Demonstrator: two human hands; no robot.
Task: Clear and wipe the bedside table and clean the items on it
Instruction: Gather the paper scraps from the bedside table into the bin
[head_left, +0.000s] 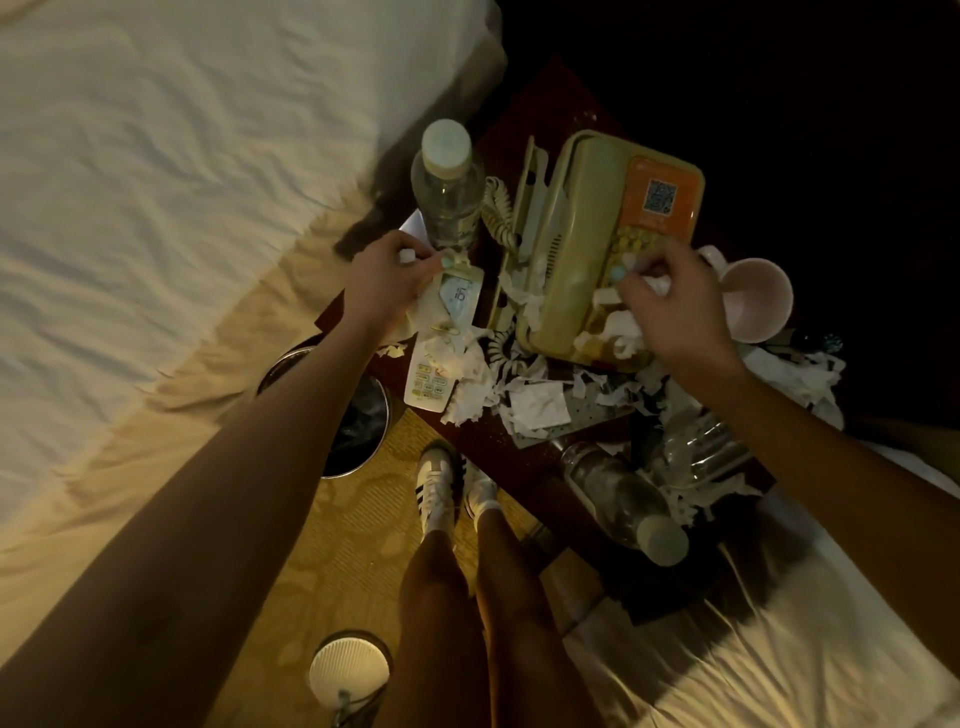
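Bed (156, 182) fills the left side. A second bed (779, 649) is cut off at lower right. Between them stands the dark worktop (488, 441), littered with torn tissue scraps (535, 405).

Telephone (587, 218) sits at the far side, with scraps lying over its near end. Clear bottle (447, 192) stands upright at the far left corner. A second bottle (618, 493) lies on its side at the near edge.

Bin (358, 426) is on the floor, partly hidden by the left forearm. Pink mug (753, 301) lies tipped over just right of the telephone. Remote (434, 379) lies flat at the left edge, its upper part covered.

Left hand (382, 280): fingers curled, pinching white scraps above the remote. Right hand (675, 306): fingers curled, pinching scraps over the telephone keypad.

Items right of the mug are too dark to identify.
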